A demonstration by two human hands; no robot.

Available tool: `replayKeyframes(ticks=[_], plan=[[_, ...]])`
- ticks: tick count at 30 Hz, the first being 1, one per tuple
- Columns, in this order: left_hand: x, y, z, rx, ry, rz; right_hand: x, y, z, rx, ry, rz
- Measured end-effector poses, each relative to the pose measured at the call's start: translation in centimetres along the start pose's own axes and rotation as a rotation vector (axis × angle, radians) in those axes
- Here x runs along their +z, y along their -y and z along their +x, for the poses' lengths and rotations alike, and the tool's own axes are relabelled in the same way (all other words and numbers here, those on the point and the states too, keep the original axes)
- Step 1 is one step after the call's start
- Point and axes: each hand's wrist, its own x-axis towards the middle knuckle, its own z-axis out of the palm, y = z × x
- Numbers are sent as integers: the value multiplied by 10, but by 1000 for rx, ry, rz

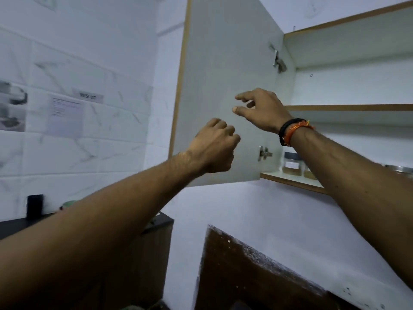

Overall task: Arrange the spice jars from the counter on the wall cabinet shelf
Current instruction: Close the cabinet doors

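Observation:
The wall cabinet stands with its left door (223, 63) swung wide. On its bottom shelf (290, 181) stand two clear spice jars (290, 165) with dark lids, partly hidden behind my right forearm. My left hand (214, 146) is raised in front of the door's inner face, fingers curled into a loose fist that holds nothing. My right hand (260, 108), with a black and orange wristband, reaches toward the door with spread, relaxed fingers and holds nothing. Whether either hand touches the door I cannot tell.
A middle shelf (348, 107) crosses the cabinet above. A steel vessel (400, 170) sits at the right on the bottom shelf. Below left, a dark counter (13, 224) carries a black box (34, 205). A brown wooden edge (245, 265) rises below.

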Motion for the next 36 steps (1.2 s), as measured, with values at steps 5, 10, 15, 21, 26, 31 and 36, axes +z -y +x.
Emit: replayKeyframes(ticks=[5, 10, 15, 21, 26, 31, 36], plan=[[0, 38, -36, -186, -235, -7, 7, 48, 36, -89, -104, -21], [7, 56, -54, -586, -200, -365, 10, 77, 62, -145, -113, -44], [16, 64, -58, -679, -117, -813, 24, 98, 80, -141, -112, -42], [25, 66, -62, -779, -109, -1000, 49, 111, 85, -113, -147, -80], [22, 61, -64, -728, -154, -1054, 52, 109, 81, -101, -251, -109], [15, 50, -63, -642, -223, -1124, 49, 110, 71, -68, -321, -26], [7, 27, -54, -526, -275, -1214, 30, 92, 44, -68, -452, 58]])
